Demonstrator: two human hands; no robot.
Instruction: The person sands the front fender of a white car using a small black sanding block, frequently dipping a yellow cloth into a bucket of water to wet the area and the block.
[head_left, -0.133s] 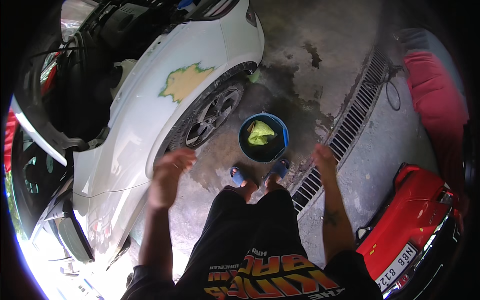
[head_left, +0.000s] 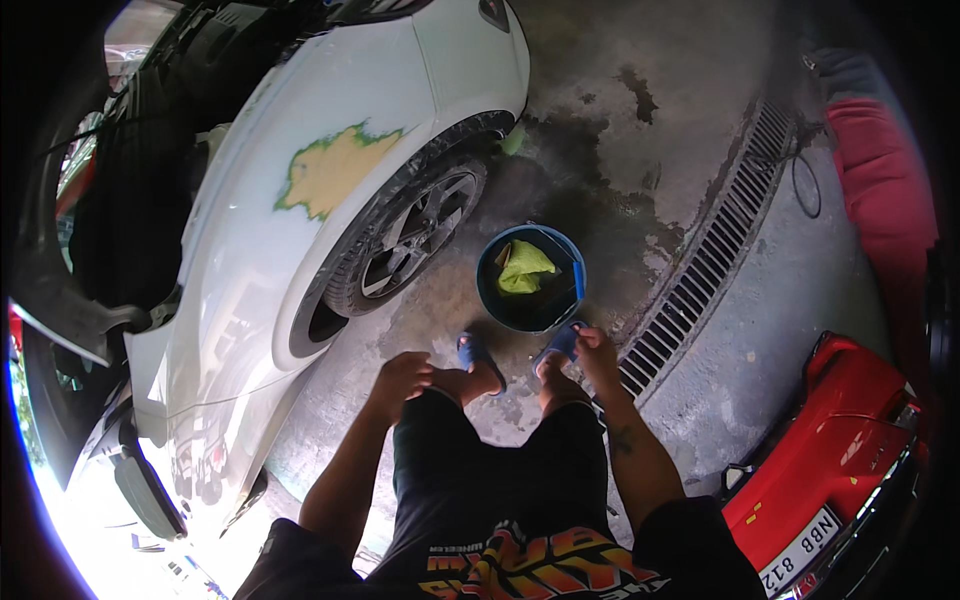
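My left hand (head_left: pixel 405 375) is low beside my left thigh, fingers curled, with nothing visible in it. My right hand (head_left: pixel 597 355) hangs over my right foot, fingers bent inward and apparently empty. A blue bucket (head_left: pixel 574 245) stands on the concrete just beyond my sandalled feet, with a crumpled yellow-green cloth (head_left: pixel 522 265) inside. To my left is a white car fender (head_left: pixel 235 300) with a tan, green-edged sanded patch (head_left: pixel 335 170) above the wheel (head_left: pixel 410 235).
A long metal drain grate (head_left: pixel 705 275) runs along my right. Beyond it lie a red bumper (head_left: pixel 830 430) with a plate, a looped cable (head_left: pixel 805 190) and pink-red padded material (head_left: pixel 870 170). The car's dark, open engine bay (head_left: pixel 135 200) is at upper left.
Both hands have moved downward and inward toward my legs, their fingers more curled. The car and bucket appear slightly shifted as my view moves.
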